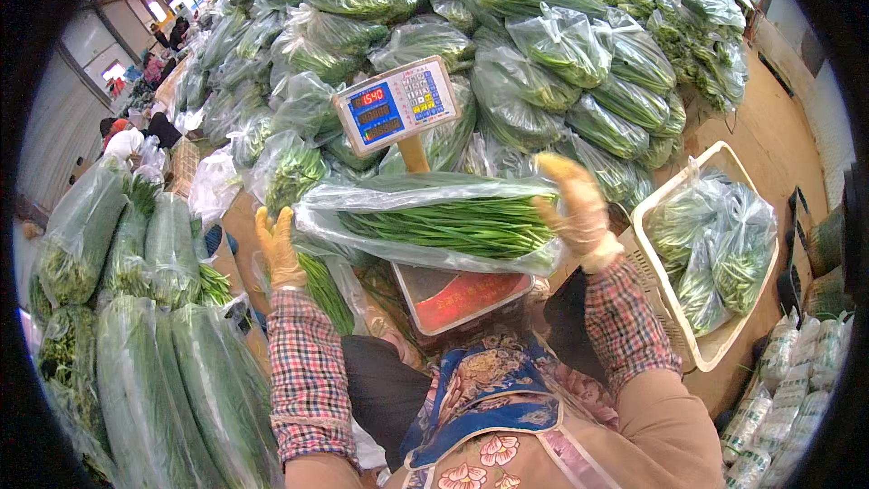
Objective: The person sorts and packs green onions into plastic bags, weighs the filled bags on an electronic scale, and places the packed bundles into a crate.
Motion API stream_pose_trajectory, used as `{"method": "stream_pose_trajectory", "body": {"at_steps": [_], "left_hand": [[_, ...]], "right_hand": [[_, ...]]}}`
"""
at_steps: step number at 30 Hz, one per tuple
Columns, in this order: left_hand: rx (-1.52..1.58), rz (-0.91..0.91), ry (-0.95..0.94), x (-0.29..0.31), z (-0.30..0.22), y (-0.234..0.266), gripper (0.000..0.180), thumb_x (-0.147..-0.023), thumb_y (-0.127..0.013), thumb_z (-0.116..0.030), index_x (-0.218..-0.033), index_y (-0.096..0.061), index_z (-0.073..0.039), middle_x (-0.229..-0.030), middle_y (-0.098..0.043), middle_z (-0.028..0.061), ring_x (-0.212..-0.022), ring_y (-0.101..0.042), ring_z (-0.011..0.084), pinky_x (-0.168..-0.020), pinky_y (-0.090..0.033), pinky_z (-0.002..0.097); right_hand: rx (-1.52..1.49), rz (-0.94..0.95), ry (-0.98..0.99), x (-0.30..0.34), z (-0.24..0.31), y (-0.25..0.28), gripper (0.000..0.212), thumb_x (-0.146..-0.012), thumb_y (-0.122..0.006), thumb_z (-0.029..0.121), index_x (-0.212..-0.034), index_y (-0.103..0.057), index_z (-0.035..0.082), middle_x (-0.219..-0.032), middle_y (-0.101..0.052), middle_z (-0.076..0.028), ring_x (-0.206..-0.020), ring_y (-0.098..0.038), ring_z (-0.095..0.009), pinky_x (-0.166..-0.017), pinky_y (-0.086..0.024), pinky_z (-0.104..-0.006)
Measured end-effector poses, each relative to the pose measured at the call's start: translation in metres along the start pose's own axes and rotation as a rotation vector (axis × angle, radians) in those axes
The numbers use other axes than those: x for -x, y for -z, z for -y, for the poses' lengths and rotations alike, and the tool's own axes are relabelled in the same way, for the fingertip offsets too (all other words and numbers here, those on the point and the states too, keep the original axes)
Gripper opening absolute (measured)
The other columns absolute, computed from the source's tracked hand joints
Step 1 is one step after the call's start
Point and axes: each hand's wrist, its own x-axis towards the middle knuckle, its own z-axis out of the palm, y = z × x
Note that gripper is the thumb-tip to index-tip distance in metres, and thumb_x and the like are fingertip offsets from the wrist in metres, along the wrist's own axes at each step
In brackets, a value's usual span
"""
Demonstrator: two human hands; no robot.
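A clear plastic bag of long green leafy stalks (444, 225), like garlic chives, lies crosswise on a scale with a red-and-silver platform (475, 294). The scale's tilted display panel (396, 106) is lit, on a post behind the bag. My left hand (281, 252), in a yellowish glove, is beside the bag's left end with thumb and fingers apart. At the right end, my right hand (579, 213), gloved likewise, has its fingers spread and its thumb close to the bag; whether it touches is unclear. Neither hand grips anything.
Filled bags of greens (543, 54) form a big heap beyond the scale. Long bagged bundles (136, 380) stand at left. A cream plastic basket (644, 217) at right holds bagged greens. White-wrapped rolls (778, 398) lie at lower right. Several people are far left.
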Motion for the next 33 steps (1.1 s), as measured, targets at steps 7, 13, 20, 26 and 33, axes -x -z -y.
{"method": "stream_pose_trajectory", "body": {"at_steps": [7, 13, 20, 26, 33], "left_hand": [[-0.508, 0.172, 0.047, -0.01, 0.011, -0.047, 0.102, -0.071, -0.078, -0.045, -0.14, -0.026, 0.008, -0.14, -0.038, 0.0223, -0.127, -0.039, 0.0275, -0.106, -0.029, 0.0347], [-0.092, 0.356, -0.023, 0.003, 0.003, -0.017, 0.016, -0.079, -0.072, -0.015, -0.087, -0.065, -0.003, -0.079, -0.064, 0.0019, -0.071, -0.058, 0.0125, -0.067, -0.046, 0.0253], [0.545, 0.393, -0.123, 0.106, -0.139, -0.049, 0.014, -0.091, -0.057, -0.014, -0.094, -0.061, -0.002, -0.077, -0.063, 0.0084, -0.064, -0.059, 0.0147, -0.058, -0.048, 0.0252], [0.599, 0.866, 0.193, 0.169, -0.191, -0.079, 0.037, -0.098, -0.046, -0.029, -0.119, -0.055, -0.001, -0.112, -0.062, 0.0146, -0.08, -0.066, 0.0203, -0.051, -0.053, 0.0216], [0.087, 1.412, 0.472, 0.234, -0.127, -0.141, 0.05, -0.085, -0.064, -0.023, -0.13, -0.049, -0.008, -0.124, -0.053, 0.0125, -0.088, -0.066, 0.0209, -0.052, -0.054, 0.0245]], "right_hand": [[-0.259, -0.223, -0.844, 0.074, -0.046, -0.034, 0.111, -0.063, -0.078, 0.054, -0.138, -0.026, -0.01, -0.137, -0.039, -0.031, -0.127, -0.041, -0.037, -0.105, -0.033, -0.0377], [-1.485, -0.408, -0.342, 0.029, 0.019, -0.003, 0.023, -0.092, -0.057, 0.027, -0.091, -0.062, 0.004, -0.092, -0.064, -0.007, -0.084, -0.059, -0.018, -0.084, -0.045, -0.0336], [-1.743, -0.286, -0.394, 0.03, 0.046, 0.047, 0.031, -0.091, -0.058, 0.031, -0.106, -0.063, 0.005, -0.099, -0.063, -0.009, -0.069, -0.057, -0.013, -0.063, -0.051, -0.0272], [-1.844, -0.154, -0.076, 0.016, 0.079, 0.073, 0.052, -0.092, -0.051, 0.034, -0.122, -0.051, -0.008, -0.106, -0.065, -0.013, -0.083, -0.064, -0.019, -0.09, -0.047, -0.0368], [-0.858, 0.335, 0.169, 0.018, 0.101, 0.045, 0.049, -0.084, -0.065, 0.031, -0.128, -0.054, 0.012, -0.127, -0.054, -0.008, -0.121, -0.045, -0.024, -0.104, -0.031, -0.0362]]}}
